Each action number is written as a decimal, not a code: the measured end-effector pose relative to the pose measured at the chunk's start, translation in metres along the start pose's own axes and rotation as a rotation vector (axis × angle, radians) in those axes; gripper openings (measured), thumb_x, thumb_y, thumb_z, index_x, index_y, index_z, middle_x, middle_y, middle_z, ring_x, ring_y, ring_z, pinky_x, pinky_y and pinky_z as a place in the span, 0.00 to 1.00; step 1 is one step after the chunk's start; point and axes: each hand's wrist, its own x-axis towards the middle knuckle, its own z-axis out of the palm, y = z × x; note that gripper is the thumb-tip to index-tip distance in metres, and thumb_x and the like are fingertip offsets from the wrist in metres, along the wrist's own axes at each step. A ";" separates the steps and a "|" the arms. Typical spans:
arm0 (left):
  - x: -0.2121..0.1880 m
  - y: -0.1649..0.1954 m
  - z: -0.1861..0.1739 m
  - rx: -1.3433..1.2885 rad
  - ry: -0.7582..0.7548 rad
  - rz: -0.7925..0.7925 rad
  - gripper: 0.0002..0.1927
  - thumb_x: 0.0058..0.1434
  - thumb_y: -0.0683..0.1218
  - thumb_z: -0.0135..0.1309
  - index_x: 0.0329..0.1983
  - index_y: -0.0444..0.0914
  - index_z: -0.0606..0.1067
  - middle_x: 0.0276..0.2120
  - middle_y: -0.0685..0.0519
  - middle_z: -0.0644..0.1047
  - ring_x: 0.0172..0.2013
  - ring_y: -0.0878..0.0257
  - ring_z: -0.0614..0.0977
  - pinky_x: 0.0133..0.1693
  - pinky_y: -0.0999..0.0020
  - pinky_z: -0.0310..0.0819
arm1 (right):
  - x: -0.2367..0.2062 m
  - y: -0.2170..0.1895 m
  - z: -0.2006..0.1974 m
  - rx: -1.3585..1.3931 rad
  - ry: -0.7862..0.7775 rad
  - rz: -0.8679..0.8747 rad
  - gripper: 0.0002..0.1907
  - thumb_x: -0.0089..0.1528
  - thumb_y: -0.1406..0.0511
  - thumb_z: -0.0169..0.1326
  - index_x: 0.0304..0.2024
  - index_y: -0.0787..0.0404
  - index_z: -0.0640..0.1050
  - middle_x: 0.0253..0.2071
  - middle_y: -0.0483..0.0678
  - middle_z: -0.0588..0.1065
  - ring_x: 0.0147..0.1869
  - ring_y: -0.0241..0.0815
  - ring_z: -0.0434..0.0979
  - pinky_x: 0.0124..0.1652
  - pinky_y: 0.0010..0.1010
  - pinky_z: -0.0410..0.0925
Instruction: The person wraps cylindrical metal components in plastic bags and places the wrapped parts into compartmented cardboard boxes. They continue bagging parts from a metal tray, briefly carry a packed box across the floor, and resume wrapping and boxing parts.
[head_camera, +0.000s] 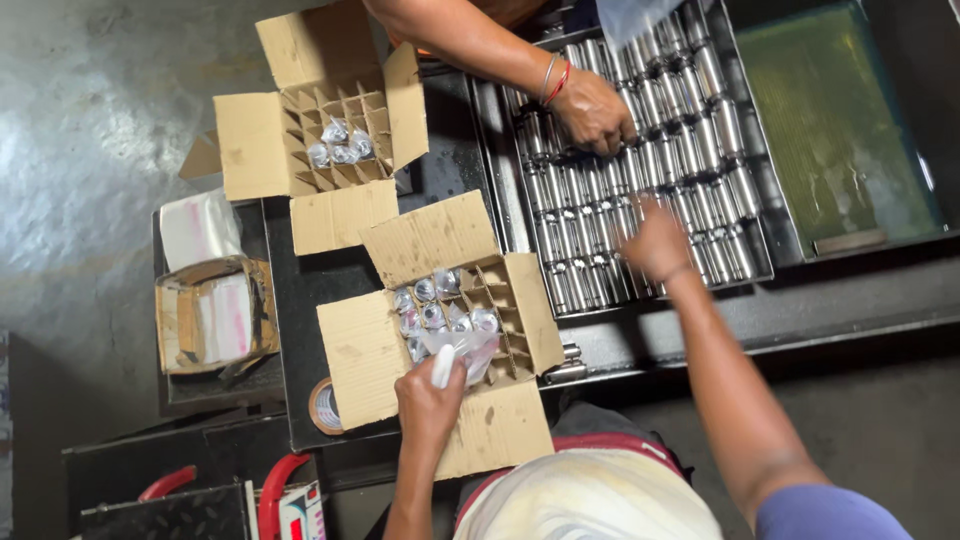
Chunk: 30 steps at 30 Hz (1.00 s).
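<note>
A plastic-wrapped metal cylinder (462, 350) is clamped in the worker's left hand (430, 395) over the near box (450, 330), whose cardboard grid holds about ten wrapped pieces at one end with the remaining cells empty. The right hand (655, 245), blurred, reaches into the tray (760, 245) of bare cylinders (690, 130) on the dark desk (700, 320), and whether its fingers are together or apart cannot be told. A second person's hand (592, 110) sorts the same tray, while the far box (330, 130) holds only a few wrapped pieces, so most packing looks undone.
</note>
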 end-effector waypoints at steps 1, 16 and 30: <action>-0.002 0.003 -0.002 -0.022 -0.010 -0.057 0.13 0.59 0.49 0.62 0.34 0.32 0.82 0.22 0.40 0.81 0.21 0.56 0.82 0.27 0.60 0.74 | 0.029 0.017 -0.007 -0.016 0.087 0.052 0.40 0.61 0.55 0.64 0.69 0.69 0.67 0.56 0.69 0.75 0.59 0.65 0.76 0.58 0.48 0.70; 0.000 0.025 0.026 -0.273 -0.069 -0.148 0.13 0.64 0.49 0.57 0.34 0.33 0.80 0.17 0.47 0.78 0.18 0.64 0.75 0.23 0.64 0.67 | -0.062 -0.019 0.042 1.369 -0.869 -0.074 0.18 0.63 0.52 0.46 0.27 0.56 0.75 0.17 0.38 0.65 0.17 0.27 0.62 0.17 0.18 0.59; -0.010 -0.057 0.063 -1.197 -0.198 -0.510 0.05 0.71 0.42 0.48 0.40 0.35 0.71 0.22 0.50 0.73 0.18 0.66 0.69 0.22 0.71 0.66 | -0.165 -0.077 0.046 0.837 -0.860 -0.178 0.25 0.63 0.62 0.55 0.61 0.67 0.74 0.54 0.50 0.79 0.54 0.38 0.78 0.53 0.30 0.71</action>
